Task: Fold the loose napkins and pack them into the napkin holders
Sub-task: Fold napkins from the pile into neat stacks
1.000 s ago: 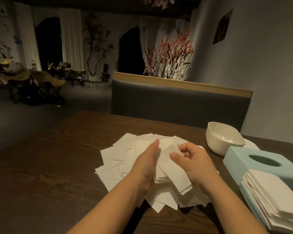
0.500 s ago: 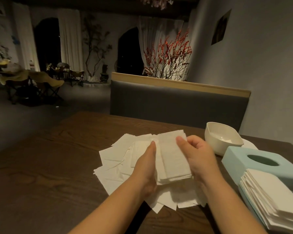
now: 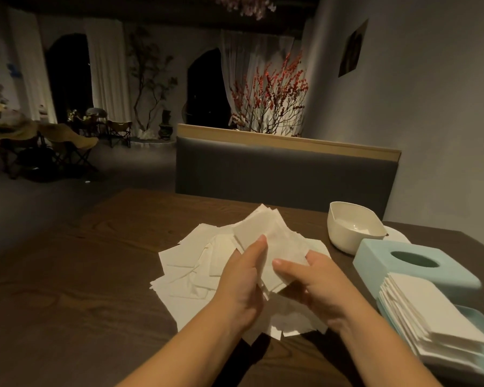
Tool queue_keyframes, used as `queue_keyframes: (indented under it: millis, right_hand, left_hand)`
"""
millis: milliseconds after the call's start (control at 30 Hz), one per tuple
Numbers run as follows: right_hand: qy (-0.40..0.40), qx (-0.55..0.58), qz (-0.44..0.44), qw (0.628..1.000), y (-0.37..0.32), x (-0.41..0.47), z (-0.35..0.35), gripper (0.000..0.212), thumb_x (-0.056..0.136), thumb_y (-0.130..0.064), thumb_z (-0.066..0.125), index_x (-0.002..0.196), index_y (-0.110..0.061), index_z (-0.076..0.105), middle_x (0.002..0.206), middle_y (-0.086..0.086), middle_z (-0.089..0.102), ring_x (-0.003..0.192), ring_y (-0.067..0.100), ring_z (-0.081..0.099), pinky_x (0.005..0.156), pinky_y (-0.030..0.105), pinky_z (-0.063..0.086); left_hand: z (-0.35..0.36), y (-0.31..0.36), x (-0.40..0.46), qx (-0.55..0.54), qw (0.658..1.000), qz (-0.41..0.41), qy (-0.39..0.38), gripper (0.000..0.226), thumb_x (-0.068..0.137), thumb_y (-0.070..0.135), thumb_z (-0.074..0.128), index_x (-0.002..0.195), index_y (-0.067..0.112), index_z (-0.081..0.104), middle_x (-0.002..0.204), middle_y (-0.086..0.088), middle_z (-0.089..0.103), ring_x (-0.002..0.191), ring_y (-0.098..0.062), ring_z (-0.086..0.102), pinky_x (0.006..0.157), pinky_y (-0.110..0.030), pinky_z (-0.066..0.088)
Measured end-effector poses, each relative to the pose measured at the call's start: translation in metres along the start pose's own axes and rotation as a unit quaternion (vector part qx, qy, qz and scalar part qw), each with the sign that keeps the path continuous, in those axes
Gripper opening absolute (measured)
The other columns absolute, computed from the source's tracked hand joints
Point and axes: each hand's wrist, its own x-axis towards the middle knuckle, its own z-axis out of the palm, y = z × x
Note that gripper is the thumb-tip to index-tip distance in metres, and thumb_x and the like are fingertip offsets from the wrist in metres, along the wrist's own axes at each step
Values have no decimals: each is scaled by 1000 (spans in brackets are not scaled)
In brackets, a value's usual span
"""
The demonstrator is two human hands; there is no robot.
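Note:
A heap of loose white napkins [image 3: 190,263] lies spread on the dark wooden table [image 3: 67,289]. Above it I hold a small bundle of napkins [image 3: 271,236], tilted with one corner pointing away from me. My left hand [image 3: 242,283] grips its left side, thumb on top. My right hand [image 3: 316,286] pinches its lower right edge. At the right, a stack of folded napkins [image 3: 428,311] rests in a light blue tray [image 3: 475,319]. Behind it stands a light blue napkin holder [image 3: 397,263] with an oval opening on top.
A white bowl [image 3: 352,227] stands at the back right on a white plate [image 3: 397,236]. A grey bench back with a wooden top rail [image 3: 285,169] runs behind the table. A wall closes the right side. Folding chairs stand far off at the left.
The bundle in my hands has turned from lying flat to a diamond tilt and sits higher. My right hand has slid from its upper right edge down to its lower right edge.

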Motion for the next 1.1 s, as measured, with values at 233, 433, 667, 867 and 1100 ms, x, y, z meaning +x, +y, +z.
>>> queue_keyframes:
  millis: [233, 433, 667, 867, 1100]
  right_hand:
    - [64, -15, -60, 996, 26, -41, -34, 35, 81, -11, 77, 110, -27, 67, 102, -5, 76, 91, 15, 74, 73, 38, 62]
    - [128, -89, -142, 977, 45, -74, -51, 35, 82, -2, 73, 109, -22, 64, 98, -13, 75, 94, 1, 70, 73, 21, 59]
    - [98, -249, -102, 958, 64, -85, -55, 54, 86, -23, 75, 130, -36, 47, 120, -19, 53, 105, -6, 52, 84, 7, 41]
    - [112, -177, -133, 969, 66, -84, -54, 53, 84, -14, 76, 126, -34, 50, 117, -17, 57, 103, -9, 56, 77, 3, 44]
    - [112, -120, -146, 976, 62, -84, -58, 49, 86, -6, 72, 126, -31, 55, 113, -15, 63, 99, 0, 65, 81, 19, 56]
  left_hand:
    - [-18, -15, -28, 216, 971, 64, -77, 31, 89, 20, 71, 117, 31, 62, 115, 2, 71, 105, -20, 69, 85, -38, 61]
    - [-24, -26, -49, 365, 910, 139, -138, 42, 90, 26, 73, 126, 37, 57, 120, 13, 69, 111, -9, 66, 94, -40, 58]
    - [-17, -48, -60, 501, 837, 138, -172, 81, 91, 23, 68, 145, 56, 16, 131, 17, 49, 111, -1, 58, 95, -19, 52]
    - [-11, -52, -60, 479, 845, 167, -169, 86, 93, 19, 67, 134, 64, 6, 124, 28, 34, 111, 11, 46, 79, 3, 38]
    - [-12, -54, -58, 460, 850, 227, -119, 69, 92, 18, 69, 133, 57, 28, 121, 31, 46, 101, 19, 51, 81, -3, 46]
